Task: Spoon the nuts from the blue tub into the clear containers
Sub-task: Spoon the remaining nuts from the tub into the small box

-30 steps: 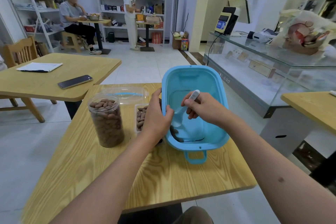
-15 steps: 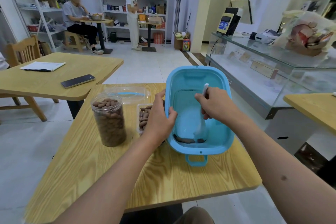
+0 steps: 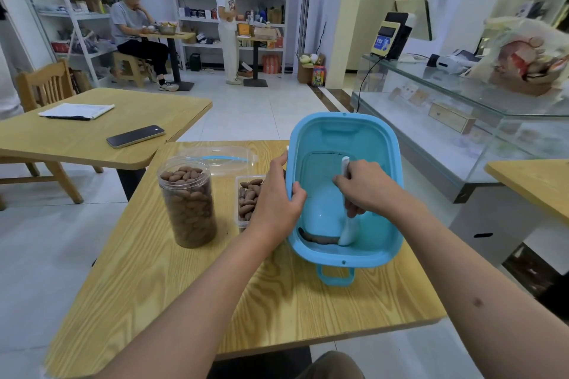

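Few nuts [image 3: 318,237] remain, so our left hand [image 3: 278,204] grips the blue tub [image 3: 381,144] rim and tilts it toward us — they gather near the scoop [image 3: 349,232] our right hand [image 3: 366,189] holds — beside the clear containers [image 3: 187,201].

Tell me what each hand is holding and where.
Left hand grips the blue tub by its left rim; right hand holds the white spoon by its handle.

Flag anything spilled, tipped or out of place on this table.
Only the blue tub looks askew: the left hand holds it tipped toward the person, pooling the last nuts by the spoon. That looks deliberate. No spill shows.
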